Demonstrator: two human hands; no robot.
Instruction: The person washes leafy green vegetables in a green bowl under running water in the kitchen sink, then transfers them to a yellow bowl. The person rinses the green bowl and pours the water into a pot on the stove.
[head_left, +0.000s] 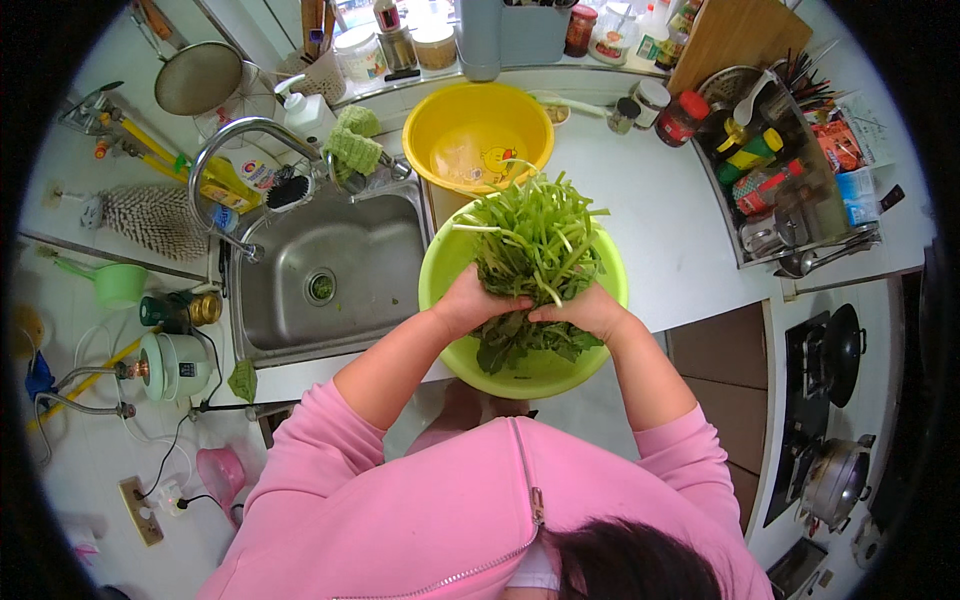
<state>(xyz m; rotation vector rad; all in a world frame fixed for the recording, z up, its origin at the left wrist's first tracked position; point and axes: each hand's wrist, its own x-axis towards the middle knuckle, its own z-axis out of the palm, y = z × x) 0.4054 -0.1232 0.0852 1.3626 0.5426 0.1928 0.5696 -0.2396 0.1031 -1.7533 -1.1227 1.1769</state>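
Between my two hands is a thick bunch of leafy green vegetables (536, 240), its cut pale stems pointing away from me and its dark leaves hanging toward me. My left hand (484, 304) grips the left side of the bunch, and my right hand (585, 311) grips the right side, with the thumbs close together at the middle. Under the bunch is a lime-green plastic basin (525, 384) at the counter's front edge. A yellow plastic basin (446, 142) with a duck picture stands just behind it; no vegetables show inside.
At left is a steel sink (345, 262) with green scraps in its drain, under a curved chrome faucet (196, 180). Jars (681, 118) and a metal rack (724, 202) of bottles stand at right on the white counter (660, 217). Farther right is a gas stove (806, 405).
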